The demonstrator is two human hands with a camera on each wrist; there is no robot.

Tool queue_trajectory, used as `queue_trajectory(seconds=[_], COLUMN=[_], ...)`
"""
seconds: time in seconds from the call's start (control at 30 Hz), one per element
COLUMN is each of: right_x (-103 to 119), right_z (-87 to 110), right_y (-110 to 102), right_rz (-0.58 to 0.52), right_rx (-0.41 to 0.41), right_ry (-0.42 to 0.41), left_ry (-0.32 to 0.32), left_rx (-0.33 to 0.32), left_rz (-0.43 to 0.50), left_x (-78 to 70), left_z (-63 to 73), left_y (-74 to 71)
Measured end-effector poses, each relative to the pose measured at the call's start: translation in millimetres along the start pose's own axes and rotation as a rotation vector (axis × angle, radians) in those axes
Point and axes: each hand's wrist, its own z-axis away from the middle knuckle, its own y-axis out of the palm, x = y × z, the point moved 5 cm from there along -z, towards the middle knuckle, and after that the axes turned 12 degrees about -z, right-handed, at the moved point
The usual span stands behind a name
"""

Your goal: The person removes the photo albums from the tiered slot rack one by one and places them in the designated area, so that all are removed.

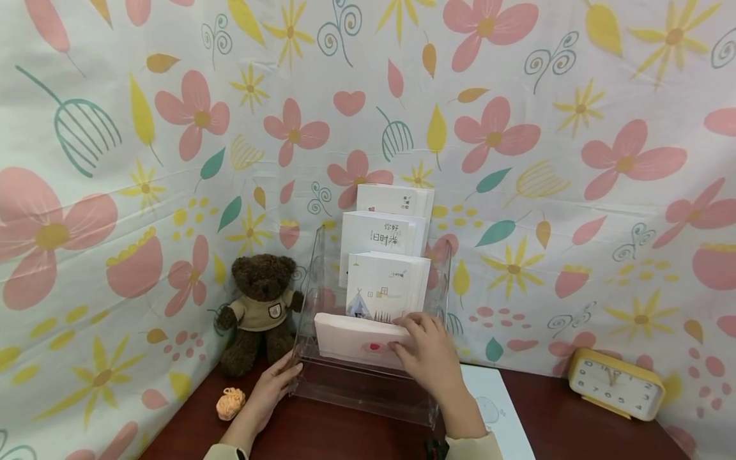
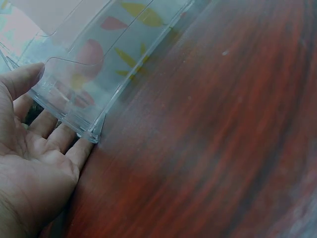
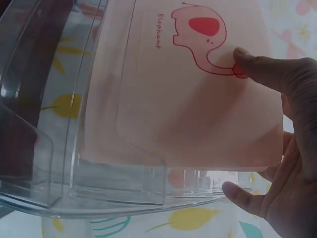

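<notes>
A clear tiered display rack (image 1: 368, 391) stands on the table with white notebooks on its upper tiers. My left hand (image 1: 266, 393) holds the rack's left side; in the left wrist view the thumb lies on the clear side panel (image 2: 64, 82) and the fingers reach behind its edge. In the lower front tier a pink notebook (image 1: 342, 338) leans, with a red elephant drawing on its cover. My right hand (image 1: 431, 358) pinches its right edge, thumb on the cover and fingers behind, as the right wrist view shows. Just behind it is a white notebook with a tent drawing (image 1: 386, 281).
A brown teddy bear (image 1: 261, 313) sits left of the rack, near a ball of orange yarn (image 1: 231, 404). Right of the rack lies a white sheet (image 1: 489, 409). A yellow clock (image 1: 618, 383) stands farther right. Patterned cloth hangs behind everything.
</notes>
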Motion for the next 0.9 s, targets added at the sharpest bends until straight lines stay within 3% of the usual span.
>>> queue_trajectory(seconds=[0.17, 0.47, 0.63, 0.8, 0.9], right_x=[3, 7, 8, 8, 8], right_z=[0.2, 1.0, 3.3, 6.9, 8.3], right_y=[-2, 2, 6, 10, 10], right_rz=[0.065, -0.002, 0.009, -0.01, -0.043], right_rx=[0.038, 0.13, 0.202, 0.366, 0.42], right_ry=[-0.026, -0.086, -0.028, 0.071, 0.106], left_ry=[0.001, 0.003, 0.0, -0.001, 0.002], left_rx=[-0.003, -0.004, -0.013, -0.018, -0.023], left_rz=[0.004, 0.009, 0.012, 0.01, 0.009], left_x=[-0.6, -0.2, -1.4, -0.7, -0.6], left_z=[0.0, 0.0, 1.1, 1.0, 1.1], left_y=[0.3, 0.2, 1.4, 0.9, 0.5])
